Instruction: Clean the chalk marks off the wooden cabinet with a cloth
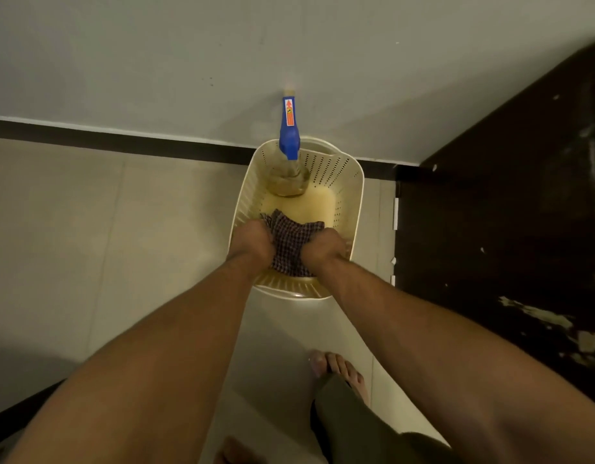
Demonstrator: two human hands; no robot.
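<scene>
Both hands are clenched on a dark checked cloth [293, 244], the left hand [252, 241] bunching its left side and the right hand [324, 246] its right, so the fabric is gathered between the two fists over the near end of a cream plastic basket [245, 199]. The tiled floor [88, 229] fills the left and near part of the scene, meeting a pale wall [188, 61] at a dark skirting strip on the far side. On the right stands the dark wooden cabinet [490, 229], its surface carrying pale smudges and flecks. The basket sits on the floor just left of the cabinet, its perforated sides holding yellowish water. A mop [287, 180] rests in the basket's far end, its blue handle [289, 128] leaning towards the wall. A bare foot [339, 370] shows on the near tiles.
</scene>
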